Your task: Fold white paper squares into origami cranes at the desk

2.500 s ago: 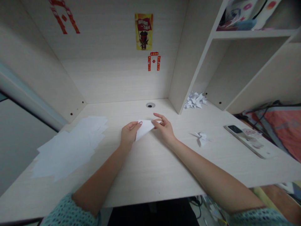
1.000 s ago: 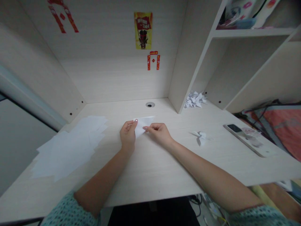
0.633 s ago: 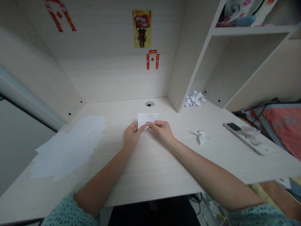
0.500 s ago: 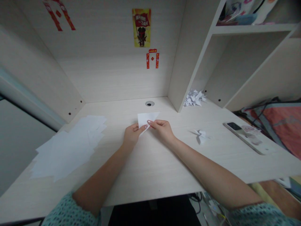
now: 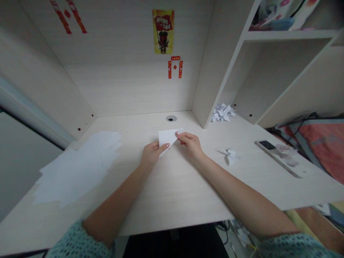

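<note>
Two grips clamped on white paper triangle point(image 5: 168, 138), its edges pinched between left hand point(image 5: 153, 154) and right hand point(image 5: 190, 143).

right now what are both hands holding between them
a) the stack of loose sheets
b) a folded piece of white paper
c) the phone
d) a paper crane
b, the left hand and right hand both grip the edges of the folded piece of white paper with their fingers.

My desk point(image 5: 172, 200) holds loose paper sheets point(image 5: 77, 168) to my left, and a heap of paper cranes point(image 5: 222, 114), a lone crane point(image 5: 229, 156) and a phone point(image 5: 279, 157) to my right.
</note>
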A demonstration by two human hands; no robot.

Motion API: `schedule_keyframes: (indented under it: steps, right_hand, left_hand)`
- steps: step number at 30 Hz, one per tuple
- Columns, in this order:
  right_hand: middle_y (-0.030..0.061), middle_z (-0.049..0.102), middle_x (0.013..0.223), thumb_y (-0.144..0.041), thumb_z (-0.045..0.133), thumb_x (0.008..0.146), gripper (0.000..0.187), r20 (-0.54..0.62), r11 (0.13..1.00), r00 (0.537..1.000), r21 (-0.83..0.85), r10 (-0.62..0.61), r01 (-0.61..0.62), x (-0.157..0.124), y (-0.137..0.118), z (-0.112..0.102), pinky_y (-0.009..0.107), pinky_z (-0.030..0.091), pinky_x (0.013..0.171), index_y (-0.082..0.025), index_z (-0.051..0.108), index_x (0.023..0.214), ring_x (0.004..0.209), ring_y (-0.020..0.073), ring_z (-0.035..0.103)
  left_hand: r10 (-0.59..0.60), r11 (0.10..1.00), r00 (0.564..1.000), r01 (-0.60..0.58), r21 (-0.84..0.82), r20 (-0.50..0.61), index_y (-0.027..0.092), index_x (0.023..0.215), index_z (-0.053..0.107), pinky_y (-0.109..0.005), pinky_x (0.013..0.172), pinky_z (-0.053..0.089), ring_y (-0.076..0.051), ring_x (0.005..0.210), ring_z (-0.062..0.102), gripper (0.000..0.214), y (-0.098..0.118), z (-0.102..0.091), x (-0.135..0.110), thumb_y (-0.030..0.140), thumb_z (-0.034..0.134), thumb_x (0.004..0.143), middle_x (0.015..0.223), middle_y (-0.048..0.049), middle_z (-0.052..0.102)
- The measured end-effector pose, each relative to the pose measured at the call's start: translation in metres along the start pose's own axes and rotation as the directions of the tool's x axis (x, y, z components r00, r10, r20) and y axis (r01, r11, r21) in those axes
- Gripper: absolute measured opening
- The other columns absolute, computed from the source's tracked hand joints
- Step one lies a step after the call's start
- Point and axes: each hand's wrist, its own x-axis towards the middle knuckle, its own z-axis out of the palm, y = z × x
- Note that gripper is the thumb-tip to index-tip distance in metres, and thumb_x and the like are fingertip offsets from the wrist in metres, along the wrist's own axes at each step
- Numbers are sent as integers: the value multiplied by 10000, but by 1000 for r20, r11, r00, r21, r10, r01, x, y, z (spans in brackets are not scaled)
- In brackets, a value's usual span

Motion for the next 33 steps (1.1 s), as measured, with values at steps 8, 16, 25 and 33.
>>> schedule_keyframes:
  steps: [8,16,25,33]
  right_hand:
    - [-32,469,502,-367,718,609,283,-92,991,995,130,28,-16,1,1,-2,258,287,505,-180,553,476,493,92,374]
    - [-27,484,518,-324,737,595,266,-98,989,995,143,-13,27,4,3,-3,255,309,510,-178,552,471,510,94,403]
    - [3,600,646,-473,653,640,302,-320,993,946,95,-40,74,21,-4,-19,239,360,497,-179,615,698,517,89,466]
    - [-32,578,575,-406,717,598,335,107,987,991,-125,-85,99,5,-1,1,229,385,527,-184,674,846,517,90,483]
  left_hand:
    - [-15,1000,999,15,3,29,124,857,693,-316,755,448,-215,802,629,398,1,1,-2,379,753,557,932,-100,698]
    - [-9,1000,1000,9,-2,17,138,852,701,-311,752,447,-209,792,630,380,3,3,-3,373,753,557,921,-95,702]
    - [-8,1000,997,9,6,-76,147,803,701,-289,628,450,-214,705,634,356,3,-8,-1,389,755,547,813,-89,712]
    - [105,988,990,-94,122,-93,137,799,693,-264,601,425,-195,683,617,365,5,-8,1,410,737,561,810,-85,706]
